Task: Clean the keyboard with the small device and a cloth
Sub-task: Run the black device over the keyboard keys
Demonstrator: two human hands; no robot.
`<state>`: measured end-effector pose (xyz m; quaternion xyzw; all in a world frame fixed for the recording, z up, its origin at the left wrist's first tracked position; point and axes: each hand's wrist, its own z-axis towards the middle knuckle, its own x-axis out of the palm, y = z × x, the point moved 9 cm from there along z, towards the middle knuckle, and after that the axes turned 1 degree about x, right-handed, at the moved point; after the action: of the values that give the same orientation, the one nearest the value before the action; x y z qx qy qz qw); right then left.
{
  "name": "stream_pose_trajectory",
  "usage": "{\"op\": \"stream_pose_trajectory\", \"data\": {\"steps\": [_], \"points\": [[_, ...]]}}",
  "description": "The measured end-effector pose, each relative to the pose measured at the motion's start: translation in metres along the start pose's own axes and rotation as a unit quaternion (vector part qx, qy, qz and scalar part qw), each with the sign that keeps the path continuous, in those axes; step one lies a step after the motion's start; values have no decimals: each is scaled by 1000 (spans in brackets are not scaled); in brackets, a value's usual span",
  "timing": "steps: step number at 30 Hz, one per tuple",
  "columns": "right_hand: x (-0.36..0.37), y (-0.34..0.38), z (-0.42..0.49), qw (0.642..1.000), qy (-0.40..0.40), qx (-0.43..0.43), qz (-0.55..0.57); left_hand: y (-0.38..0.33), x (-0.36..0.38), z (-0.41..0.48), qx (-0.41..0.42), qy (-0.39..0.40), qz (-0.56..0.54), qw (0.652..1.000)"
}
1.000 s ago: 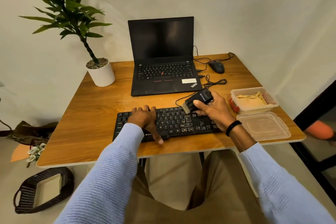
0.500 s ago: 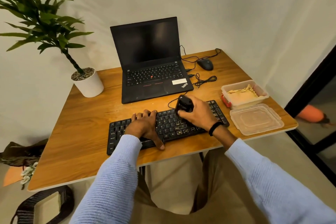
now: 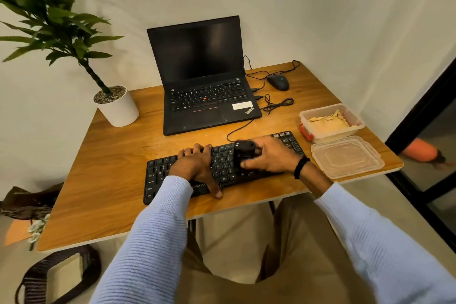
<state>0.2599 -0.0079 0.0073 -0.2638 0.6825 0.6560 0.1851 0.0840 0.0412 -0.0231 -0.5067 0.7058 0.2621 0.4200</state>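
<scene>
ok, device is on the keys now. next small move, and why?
Probably sweep the small device sideways along its key row toward the right end of the keyboard. The right hand grips it on the keys mid-board, the left hand holds the keyboard steady, and the cloth lies in its box, so brushing likely isn't finished.

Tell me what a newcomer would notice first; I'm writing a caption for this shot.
Two hands work on the black keyboard at the near edge of the desk: the right hand grips a small black device against the keys while the left hand holds the keyboard. Behind stands an open laptop with a dark screen, and a leafy plant fills the far left corner.
</scene>
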Motion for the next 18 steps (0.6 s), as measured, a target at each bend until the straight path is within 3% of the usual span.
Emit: {"op": "stream_pose_trajectory", "data": {"steps": [1, 2, 4, 5, 8, 10, 11, 14, 16, 18], "points": [[10, 0, -2, 999, 43, -1, -3, 1, 0, -1, -1, 0, -1, 1000], [11, -2, -2, 999, 34, -2, -3, 1, 1, -1, -1, 0, -2, 1000], [-7, -6, -5, 998, -59, 1, 5, 1, 1, 1, 0, 1, -1, 1000], [-10, -7, -8, 998, -62, 4, 8, 1, 1, 1, -1, 2, 0, 1000], [4, -7, -10, 1000, 24, 9, 18, 2, 1, 0, -3, 2, 0, 1000], [-14, -12, -11, 998, -62, 11, 6, 2, 1, 0, -4, 7, 3, 1000], [-18, -13, -13, 998, -67, 17, 2, 1, 1, 0, -5, 7, 4, 1000], [4, -14, -13, 999, 40, 26, 25, 1, 0, 0, -8, 6, 5, 1000], [-6, -16, -16, 999, -26, 24, 37, 0, 1, 0, -6, 8, 6, 1000], [-6, -16, -16, 999, -10, 27, 40, 1, 0, 0, -6, 6, 5, 1000]]}}
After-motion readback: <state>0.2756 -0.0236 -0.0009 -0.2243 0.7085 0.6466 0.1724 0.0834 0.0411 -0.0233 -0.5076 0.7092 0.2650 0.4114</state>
